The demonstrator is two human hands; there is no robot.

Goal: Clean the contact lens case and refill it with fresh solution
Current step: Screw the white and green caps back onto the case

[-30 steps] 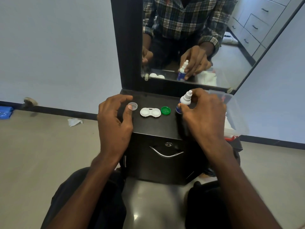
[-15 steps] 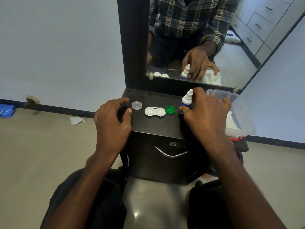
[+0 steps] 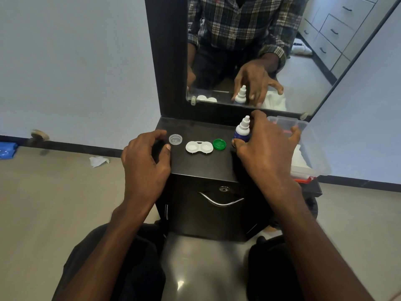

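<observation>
clear plastic lidded box (image 3: 312, 153) right of the hands, crumpled white tissue (image 3: 98, 161) on floor far left

On the worktop (image 3: 195, 168), left to right: a small lid (image 3: 175, 139), the open lens case (image 3: 199, 147), a cap (image 3: 219, 144), the solution bottle (image 3: 242, 131); a storage box (image 3: 312, 153) sits rightmost, the mirror (image 3: 249, 51) behind
</observation>
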